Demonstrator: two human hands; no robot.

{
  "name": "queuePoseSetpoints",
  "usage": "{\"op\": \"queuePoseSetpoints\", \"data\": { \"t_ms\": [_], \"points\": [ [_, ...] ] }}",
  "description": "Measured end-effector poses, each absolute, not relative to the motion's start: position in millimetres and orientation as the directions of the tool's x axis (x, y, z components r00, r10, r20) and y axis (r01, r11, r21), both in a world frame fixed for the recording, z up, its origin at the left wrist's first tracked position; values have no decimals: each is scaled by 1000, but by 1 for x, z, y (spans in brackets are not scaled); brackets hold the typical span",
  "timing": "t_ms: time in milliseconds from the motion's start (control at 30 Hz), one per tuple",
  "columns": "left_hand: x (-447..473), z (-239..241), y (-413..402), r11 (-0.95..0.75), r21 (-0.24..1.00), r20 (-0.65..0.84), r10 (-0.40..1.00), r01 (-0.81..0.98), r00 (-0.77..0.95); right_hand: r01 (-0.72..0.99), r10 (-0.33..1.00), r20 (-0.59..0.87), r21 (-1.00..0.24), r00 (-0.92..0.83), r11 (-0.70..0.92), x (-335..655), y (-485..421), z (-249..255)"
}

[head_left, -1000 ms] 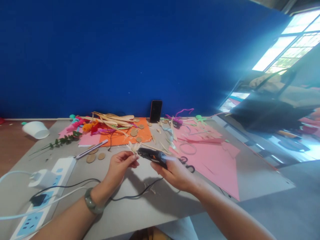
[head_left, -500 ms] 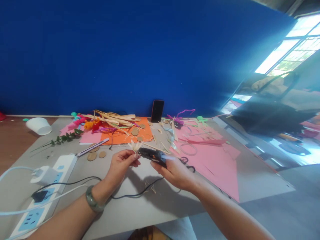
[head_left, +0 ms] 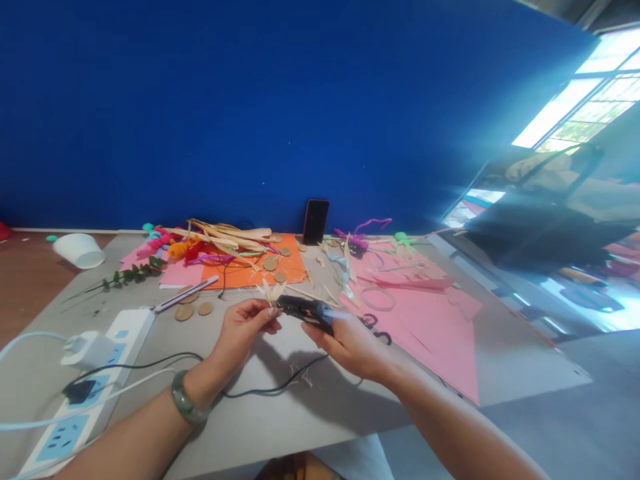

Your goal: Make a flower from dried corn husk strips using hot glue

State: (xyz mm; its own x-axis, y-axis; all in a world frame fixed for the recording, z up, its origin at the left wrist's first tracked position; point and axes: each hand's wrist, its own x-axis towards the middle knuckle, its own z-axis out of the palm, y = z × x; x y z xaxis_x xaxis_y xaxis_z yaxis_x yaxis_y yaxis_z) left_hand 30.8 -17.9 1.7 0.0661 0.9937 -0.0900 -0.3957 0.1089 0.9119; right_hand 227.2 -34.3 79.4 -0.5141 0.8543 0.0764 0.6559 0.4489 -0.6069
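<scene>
Over the middle of the grey table (head_left: pixel 220 430), my left hand (head_left: pixel 249 327) pinches a small pale flower (head_left: pixel 273 291) with pointed petals, which look like dried husk. My right hand (head_left: pixel 347 343) is wrapped round a black hot glue gun (head_left: pixel 305 310); a translucent glue stick (head_left: pixel 339 315) pokes out of its rear. The gun's nozzle points left and meets the flower's base at my left fingertips. Whether it touches the flower I cannot tell. A dark cord (head_left: pixel 280 390) runs across the table below my hands. Scissors (head_left: pixel 377 327) lie partly hidden behind my right hand.
A power strip (head_left: pixel 107 380) with plugs lies at left, near a leafy sprig (head_left: pixel 133 273) and a tipped white cup (head_left: pixel 80 251). Husk strips (head_left: pixel 227 235) and wooden discs (head_left: pixel 271 263) lie on orange paper (head_left: pixel 240 277). A phone (head_left: pixel 315 222) leans upright; pink paper (head_left: pixel 430 333) spreads right.
Almost nothing differs. Both hands, the flower and the glue gun keep their places; the whole view has shifted very slightly.
</scene>
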Motion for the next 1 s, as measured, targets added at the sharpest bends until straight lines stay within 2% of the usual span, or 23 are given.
{"op": "queuePoseSetpoints", "data": {
  "t_ms": [1000],
  "points": [
    [31,4,-17,116,910,-100,993,-398,61,614,848,109,-643,-518,458,227,-36,75]
  ]
}}
